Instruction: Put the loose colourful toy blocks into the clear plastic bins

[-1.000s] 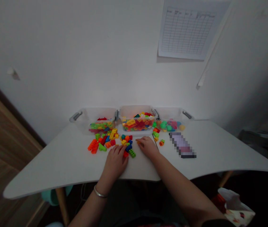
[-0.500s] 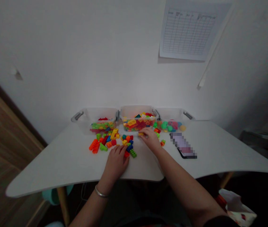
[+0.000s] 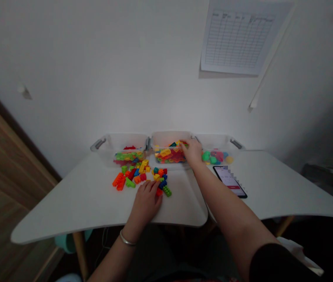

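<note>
Curling down into the middle clear plastic bin (image 3: 169,138), the fingertips (image 3: 183,143) of the right hand (image 3: 192,152) sit close together among the bricks. The hand hides what lies under them, so I cannot tell whether they hold a brick. The fingers (image 3: 153,188) of the left hand (image 3: 145,202) are loosely spread, hold nothing that shows, and rest on the white table (image 3: 66,207) at lower centre, just beside a small heap of blue, yellow and red bricks (image 3: 159,177). A green brick (image 3: 167,191) lies nearest those fingertips. A bangle (image 3: 127,238) circles the left wrist.

Farther left, a wider scatter of orange, yellow, green, red and blue bricks (image 3: 134,176) spreads just in front of the bins. These two groups are what lies outside the bins, while a much larger mixed load of bricks (image 3: 170,155) fills the middle bin. The left bin (image 3: 125,141) holds mostly green and red bricks (image 3: 128,157). The right bin (image 3: 217,141) holds rounded green, pink and yellow pieces (image 3: 215,158). The bricks are bright, chunky and studded, and they lie at all angles. A smartphone (image 3: 230,182) lies on the table at right of centre, well apart from the bricks.
</note>
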A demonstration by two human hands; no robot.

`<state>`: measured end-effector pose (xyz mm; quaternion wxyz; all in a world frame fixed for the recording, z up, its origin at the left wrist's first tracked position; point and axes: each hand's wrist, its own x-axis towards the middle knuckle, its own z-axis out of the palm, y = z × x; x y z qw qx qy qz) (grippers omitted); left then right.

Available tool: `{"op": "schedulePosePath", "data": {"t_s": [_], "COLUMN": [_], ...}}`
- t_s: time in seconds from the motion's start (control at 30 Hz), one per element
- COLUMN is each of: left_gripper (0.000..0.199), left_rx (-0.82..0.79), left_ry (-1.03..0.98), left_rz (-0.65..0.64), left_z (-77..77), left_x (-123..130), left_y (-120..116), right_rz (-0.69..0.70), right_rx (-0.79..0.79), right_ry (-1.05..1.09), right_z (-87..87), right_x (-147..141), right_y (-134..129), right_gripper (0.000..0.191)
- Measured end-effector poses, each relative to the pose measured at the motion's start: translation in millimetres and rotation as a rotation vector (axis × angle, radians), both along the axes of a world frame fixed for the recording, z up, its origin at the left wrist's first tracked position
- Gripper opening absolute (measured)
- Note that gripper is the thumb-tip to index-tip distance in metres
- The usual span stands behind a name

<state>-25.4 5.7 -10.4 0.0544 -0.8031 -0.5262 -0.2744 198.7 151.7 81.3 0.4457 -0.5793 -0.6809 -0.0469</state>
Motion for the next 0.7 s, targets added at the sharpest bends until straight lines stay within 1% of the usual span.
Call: {"op": "schedulePosePath", "data": {"t_s": [0.1, 0.23, 0.37, 0.47, 0.57, 0.63, 0.7], "left_gripper": [0.043, 0.044, 0.043, 0.042, 0.043, 0.043, 0.043], "left_rx": [-0.013, -0.026, 0.008, 0.017, 0.009, 0.001, -0.008], "left_ry": [0.013, 0.019, 0.002, -0.003, 0.003, 0.01, 0.017], "left_rz": [0.004, 0.007, 0.01, 0.012, 0.012, 0.011, 0.011], "left_z": [0.8, 0.0, -2.9, -3.2, -1.8, -0.9, -0.5], "left_x": [0.8, 1.1, 0.6, 0.3, 0.1, 0.2, 0.6], "left_y": [-0.5, 0.0, 0.9, 0.6, 0.0, -0.2, -0.1], "right_rz": [0.016, 0.119, 0.224, 0.25, 0.21, 0.132, 0.044], "right_rx": [-0.023, 0.022, 0.05, 0.074, 0.131, 0.154, 0.145], "right_ry": [-0.089, -0.147, -0.119, -0.045, 0.017, 0.057, 0.088], "right_z": [-4.0, -8.1, -12.0, -17.5, -27.7, -38.2, -52.2], "right_x": [0.7, 7.5, 17.9, 28.0, 41.4, 50.9, 58.6], "right_y": [-3.5, -7.5, -11.2, -19.2, -32.8, -43.5, -54.2], "right_gripper": [0.028, 0.028, 0.033, 0.041, 0.04, 0.036, 0.033]}}
